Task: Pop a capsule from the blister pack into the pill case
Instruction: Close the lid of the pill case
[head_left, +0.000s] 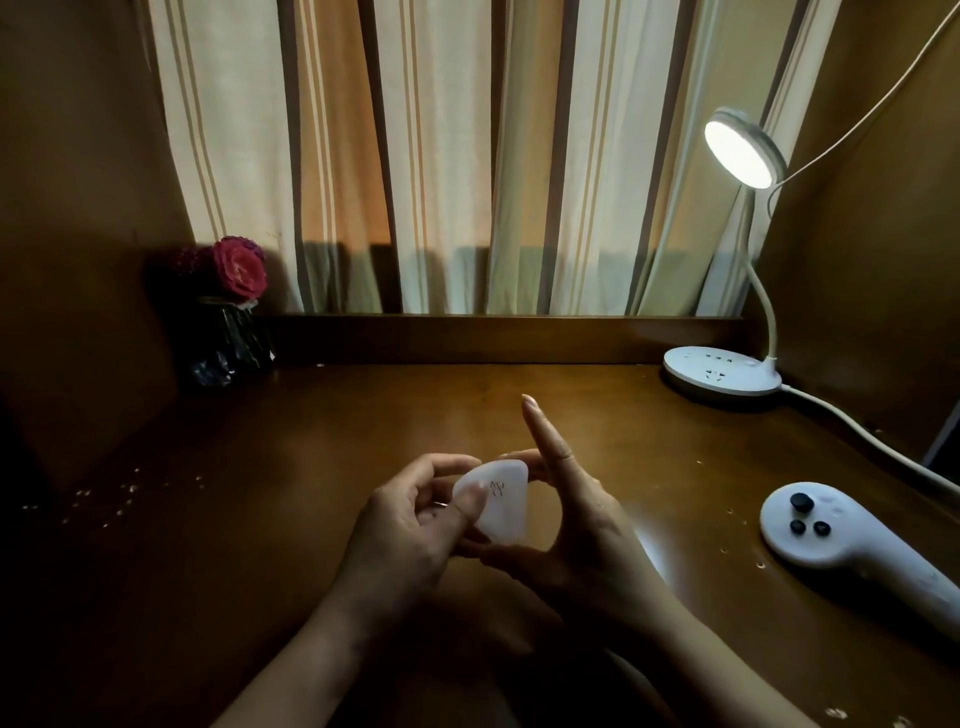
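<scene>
A small white translucent pill case (498, 499) with dark writing on its top is held between both hands above the wooden desk (311, 441). My left hand (415, 525) grips its left side, thumb pressed on top. My right hand (566, 525) holds its right side with thumb and lower fingers, while the index finger points straight up. I cannot tell whether the case's lid is open. No blister pack or capsule shows in the head view.
A white controller (852, 545) lies on the desk at the right. A lit white desk lamp (740, 148) stands on a round socket base (722, 371) at the back right, its cable trailing right. A dark vase with a red flower (234, 312) sits back left. Striped curtains hang behind.
</scene>
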